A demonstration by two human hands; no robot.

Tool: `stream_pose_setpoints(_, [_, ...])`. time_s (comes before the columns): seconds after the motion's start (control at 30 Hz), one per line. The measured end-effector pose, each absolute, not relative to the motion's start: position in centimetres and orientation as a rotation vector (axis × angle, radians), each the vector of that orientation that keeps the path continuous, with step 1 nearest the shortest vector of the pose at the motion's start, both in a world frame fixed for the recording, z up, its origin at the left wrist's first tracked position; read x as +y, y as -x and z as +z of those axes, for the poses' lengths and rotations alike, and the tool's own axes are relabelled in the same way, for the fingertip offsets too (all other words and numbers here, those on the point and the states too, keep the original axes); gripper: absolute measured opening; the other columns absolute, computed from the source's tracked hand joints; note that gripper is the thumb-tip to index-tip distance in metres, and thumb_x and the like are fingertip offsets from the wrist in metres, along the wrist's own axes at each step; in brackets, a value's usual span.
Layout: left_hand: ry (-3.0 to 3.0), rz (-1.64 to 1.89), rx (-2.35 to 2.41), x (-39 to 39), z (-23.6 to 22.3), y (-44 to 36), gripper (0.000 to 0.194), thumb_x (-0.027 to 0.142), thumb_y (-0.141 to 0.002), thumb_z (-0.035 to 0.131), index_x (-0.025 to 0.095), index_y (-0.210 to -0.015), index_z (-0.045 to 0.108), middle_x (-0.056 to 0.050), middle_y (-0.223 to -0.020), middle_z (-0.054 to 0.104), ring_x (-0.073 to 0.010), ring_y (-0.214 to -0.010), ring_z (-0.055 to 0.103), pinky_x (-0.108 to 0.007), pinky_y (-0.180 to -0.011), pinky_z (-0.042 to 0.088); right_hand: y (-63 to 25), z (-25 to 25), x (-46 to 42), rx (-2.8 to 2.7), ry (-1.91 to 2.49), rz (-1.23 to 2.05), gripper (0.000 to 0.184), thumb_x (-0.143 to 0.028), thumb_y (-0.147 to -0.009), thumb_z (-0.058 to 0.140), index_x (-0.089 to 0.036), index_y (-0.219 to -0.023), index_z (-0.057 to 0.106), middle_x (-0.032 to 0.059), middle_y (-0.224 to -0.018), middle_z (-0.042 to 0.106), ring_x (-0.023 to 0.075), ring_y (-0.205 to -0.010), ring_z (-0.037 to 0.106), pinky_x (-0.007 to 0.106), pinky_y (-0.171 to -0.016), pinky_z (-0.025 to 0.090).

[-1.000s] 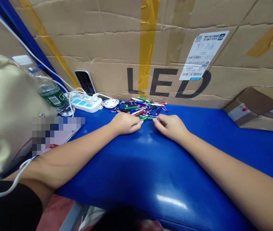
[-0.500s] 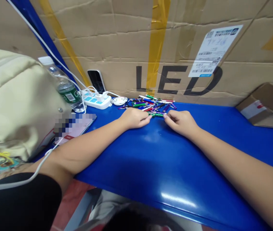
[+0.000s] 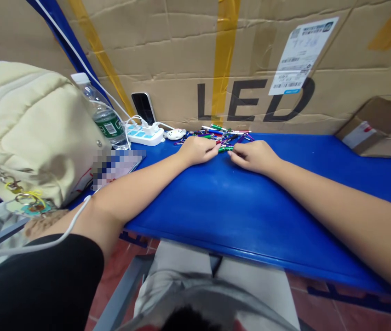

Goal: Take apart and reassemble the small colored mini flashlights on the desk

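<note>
the table (image 3: 195, 202) is blue, the backpack (image 3: 40, 133) cream, the bottle label (image 3: 110, 127) green.

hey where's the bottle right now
In the head view, the bottle stands on the left, between the bag and the power strip.

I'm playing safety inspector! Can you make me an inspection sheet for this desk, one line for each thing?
Surface: blue tabletop, shiny; spills, nothing seen
Things in hand: small green tube beside a colourful pile
Clutter: cream bag, bottle, phone
Hands: left and right at the green tube; grip unclear
Cables: white; some plugged into power strip, one over left forearm
Surroundings: big "LED" cardboard behind, brown box at right
</note>
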State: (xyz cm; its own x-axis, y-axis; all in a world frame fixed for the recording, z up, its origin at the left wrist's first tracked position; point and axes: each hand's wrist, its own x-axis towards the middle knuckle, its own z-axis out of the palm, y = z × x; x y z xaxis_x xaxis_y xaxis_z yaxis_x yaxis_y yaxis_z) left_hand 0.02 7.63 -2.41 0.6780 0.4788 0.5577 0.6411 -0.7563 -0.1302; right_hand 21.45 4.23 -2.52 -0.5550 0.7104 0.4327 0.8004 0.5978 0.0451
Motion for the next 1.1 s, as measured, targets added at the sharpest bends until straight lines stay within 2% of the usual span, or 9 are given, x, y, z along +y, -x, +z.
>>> stream_pose_setpoints(0.23, [2.524, -0.679, -1.069, 7.5, -2.2, -0.5, 0.038, 0.040, -0.091, 0.037, 0.016, -0.072, 0.061, -0.006, -0.069, 0.067, -0.0178, -0.065, 0.061, -0.027, -0.055, 0.035, -21.4, -2.3, 4.1, -2.486, 1.173, -0.348, 0.038, -0.038, -0.089, 0.037, -0.018, -0.070, 0.062, 0.0038, -0.060, 0.060, 0.0137, -0.053, 0.045, 0.026, -0.054, 0.023])
stream_pose_setpoints(0.33, [2.494, -0.598, -1.250, 7.7, -2.0, -0.8, 0.034, 0.049, -0.084, 0.048, 0.018, -0.089, 0.060, -0.004, -0.076, 0.068, -0.0208, -0.069, 0.063, -0.027, -0.055, 0.037, -21.3, -2.4, 4.2, -2.503, 1.136, -0.370, 0.038, -0.038, -0.091, 0.036, -0.018, -0.072, 0.063, 0.0036, -0.059, 0.061, 0.0133, -0.052, 0.046, 0.026, -0.054, 0.024])
stream_pose_setpoints(0.43, [2.587, -0.488, -1.281, 7.8, -1.7, -1.0, 0.034, 0.053, -0.082, 0.049, 0.021, -0.088, 0.059, -0.003, -0.082, 0.069, -0.0219, -0.074, 0.064, -0.027, -0.055, 0.039, -21.2, -2.4, 4.3, -2.508, 1.133, -0.378, 0.037, -0.038, -0.091, 0.036, -0.018, -0.073, 0.062, 0.0032, -0.059, 0.060, 0.0130, -0.051, 0.046, 0.027, -0.053, 0.023])
stream_pose_setpoints(0.53, [2.643, -0.449, -1.228, 7.6, -1.5, -1.0, 0.029, 0.047, -0.085, 0.049, 0.021, -0.086, 0.060, -0.003, -0.090, 0.069, -0.0221, -0.081, 0.064, -0.027, -0.058, 0.042, -21.0, -2.2, 4.4, -2.449, 1.234, -0.307, 0.032, -0.037, -0.091, 0.038, -0.019, -0.076, 0.059, 0.0026, -0.063, 0.061, 0.0138, -0.055, 0.050, 0.026, -0.054, 0.026])
stream_pose_setpoints(0.67, [2.660, -0.540, -1.233, 7.2, -1.2, -1.0, 0.024, 0.041, -0.086, 0.047, 0.020, -0.086, 0.059, -0.003, -0.089, 0.067, -0.0211, -0.081, 0.063, -0.028, -0.062, 0.045, -21.0, -2.1, 4.8, -2.265, 1.298, -0.120, 0.018, -0.033, -0.087, 0.045, -0.018, -0.091, 0.056, 0.0047, -0.080, 0.064, 0.0173, -0.069, 0.056, 0.027, -0.060, 0.036])
stream_pose_setpoints(0.73, [2.690, -0.622, -1.219, 7.1, -1.1, -1.1, 0.022, 0.039, -0.087, 0.047, 0.020, -0.087, 0.058, -0.004, -0.091, 0.066, -0.0205, -0.082, 0.062, -0.029, -0.064, 0.046, -21.0, -2.2, 5.2, -2.246, 1.205, -0.087, 0.023, -0.033, -0.085, 0.050, -0.018, -0.102, 0.055, 0.0085, -0.096, 0.064, 0.0207, -0.085, 0.057, 0.031, -0.071, 0.042])
stream_pose_setpoints(0.8, [2.754, -0.667, -1.144, 7.0, -1.1, -1.1, 0.020, 0.036, -0.087, 0.047, 0.019, -0.088, 0.057, -0.004, -0.093, 0.065, -0.0201, -0.083, 0.062, -0.030, -0.068, 0.047, -21.1, -2.3, 5.5, -2.287, 1.118, -0.084, 0.028, -0.036, -0.085, 0.052, -0.018, -0.107, 0.054, 0.0106, -0.107, 0.061, 0.0234, -0.096, 0.055, 0.036, -0.080, 0.042])
stream_pose_setpoints(0.9, [2.850, -0.691, -1.065, 7.0, -1.2, -1.1, 0.019, 0.035, -0.088, 0.047, 0.019, -0.094, 0.055, -0.005, -0.093, 0.066, -0.0203, -0.084, 0.063, -0.032, -0.073, 0.049, -21.2, -2.3, 5.7, -2.393, 1.054, -0.095, 0.022, -0.036, -0.089, 0.047, -0.019, -0.101, 0.056, 0.0097, -0.104, 0.062, 0.0237, -0.097, 0.053, 0.038, -0.082, 0.041])
stream_pose_setpoints(1.1, [2.907, -0.760, -0.988, 7.0, -1.8, -1.2, 0.024, 0.027, -0.091, 0.042, 0.018, -0.112, 0.050, -0.007, -0.110, 0.064, -0.0212, -0.098, 0.062, -0.034, -0.085, 0.049, -21.0, -2.3, 5.5, -2.368, 1.025, -0.092, 0.021, -0.027, -0.094, 0.035, -0.019, -0.084, 0.051, 0.0094, -0.090, 0.060, 0.0211, -0.085, 0.052, 0.037, -0.078, 0.041])
